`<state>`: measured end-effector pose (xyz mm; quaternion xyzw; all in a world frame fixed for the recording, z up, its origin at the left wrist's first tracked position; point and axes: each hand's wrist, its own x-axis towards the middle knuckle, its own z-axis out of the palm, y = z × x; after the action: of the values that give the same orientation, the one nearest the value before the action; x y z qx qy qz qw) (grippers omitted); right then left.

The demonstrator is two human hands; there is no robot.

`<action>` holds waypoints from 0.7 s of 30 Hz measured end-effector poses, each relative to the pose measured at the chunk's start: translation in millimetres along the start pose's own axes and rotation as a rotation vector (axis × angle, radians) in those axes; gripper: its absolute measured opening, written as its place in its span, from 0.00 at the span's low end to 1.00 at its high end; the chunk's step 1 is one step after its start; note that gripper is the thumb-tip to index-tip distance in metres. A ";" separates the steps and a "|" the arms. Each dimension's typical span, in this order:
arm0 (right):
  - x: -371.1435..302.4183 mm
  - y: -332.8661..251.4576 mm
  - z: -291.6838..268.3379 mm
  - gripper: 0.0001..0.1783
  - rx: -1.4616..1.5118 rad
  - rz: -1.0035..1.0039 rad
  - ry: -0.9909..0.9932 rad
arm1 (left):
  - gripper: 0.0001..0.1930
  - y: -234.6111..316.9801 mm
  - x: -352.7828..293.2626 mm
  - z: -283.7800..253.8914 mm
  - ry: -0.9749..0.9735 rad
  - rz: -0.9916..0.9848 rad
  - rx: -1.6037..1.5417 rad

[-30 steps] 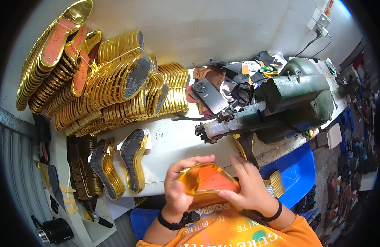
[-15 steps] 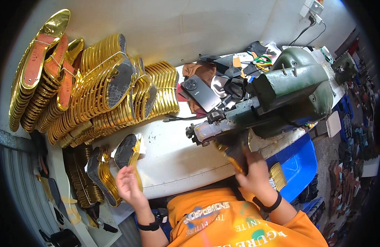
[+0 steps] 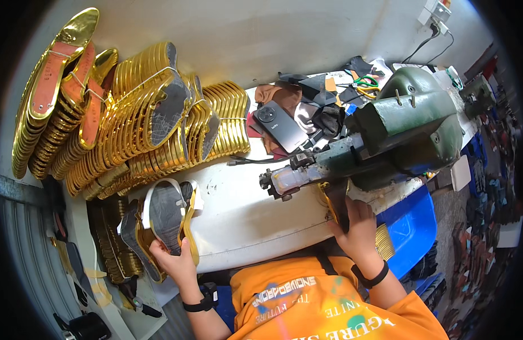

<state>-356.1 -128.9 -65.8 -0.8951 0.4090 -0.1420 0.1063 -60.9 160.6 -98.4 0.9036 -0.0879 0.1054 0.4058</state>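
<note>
My left hand (image 3: 176,262) is closed on the lower end of a dark grey insole (image 3: 164,218) with a white strap around its upper part. That piece overlaps a gold-edged insole (image 3: 189,226) beside it. To their left lies a short stack of similar gold-edged insoles (image 3: 135,241). My right hand (image 3: 359,229) grips a dark, gold-edged insole (image 3: 339,204), thumb on one side and fingers on the other. Its upper end goes behind the narrow arm of a green industrial machine (image 3: 400,127), so that end is hidden.
Tied bundles of gold-edged insoles (image 3: 142,122) fill the back left of the white table (image 3: 244,215). Behind the machine arm lie a phone (image 3: 281,129), fabric scraps (image 3: 309,88) and green-handled scissors (image 3: 366,85). A blue bin (image 3: 408,218) holding gold pieces stands at the right.
My left hand, earlier raised with loosely curled fingers over the insoles, has closed on the white-strapped one, which now shows above the pile. My right hand has shifted slightly right, turning its insole more edge-on.
</note>
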 end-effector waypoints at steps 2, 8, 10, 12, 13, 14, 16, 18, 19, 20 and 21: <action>3.3 -1.1 -6.8 0.31 0.178 -0.203 0.049 | 0.30 39.2 -6.4 -6.5 -0.038 0.001 0.014; -1.2 -49.4 -32.8 0.35 1.419 0.093 -0.517 | 0.26 105.6 -60.4 -12.8 -0.730 0.049 -0.590; 2.2 -65.8 -45.0 0.40 1.791 0.196 -0.665 | 0.27 119.2 -72.9 -8.4 -0.884 0.196 -0.614; 0.7 -83.8 -56.9 0.27 1.789 0.359 -0.539 | 0.27 145.1 -70.7 -6.3 -1.008 0.304 -0.724; -1.6 -87.9 -63.6 0.23 1.673 0.474 -0.528 | 0.28 151.7 -69.9 -8.4 -1.084 0.294 -0.801; -2.6 -92.6 -67.8 0.16 1.651 0.428 -0.469 | 0.27 140.8 -74.9 -4.4 -1.100 0.363 -0.835; -5.5 -94.8 -74.0 0.13 1.597 0.448 -0.455 | 0.26 156.1 -88.4 -12.0 -1.064 0.004 -1.002; -10.7 -91.3 -69.3 0.11 1.550 0.430 -0.403 | 0.23 145.9 -96.6 -12.3 -0.947 -0.173 -0.919; -12.7 -81.9 -63.1 0.12 1.629 0.422 -0.424 | 0.23 145.3 -94.1 -13.3 -0.949 -0.171 -0.917; -14.9 -74.5 -58.7 0.11 1.734 0.438 -0.446 | 0.21 145.6 -91.3 -14.2 -0.949 -0.154 -0.826; -16.6 -70.3 -54.8 0.11 1.840 0.455 -0.467 | 0.20 147.2 -88.8 -14.4 -0.948 -0.137 -0.735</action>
<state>-335.8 -75.1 4.3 -0.3677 0.2700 -0.2010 0.8669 -184.0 81.5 -7.1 0.6562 -0.2315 -0.3725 0.6140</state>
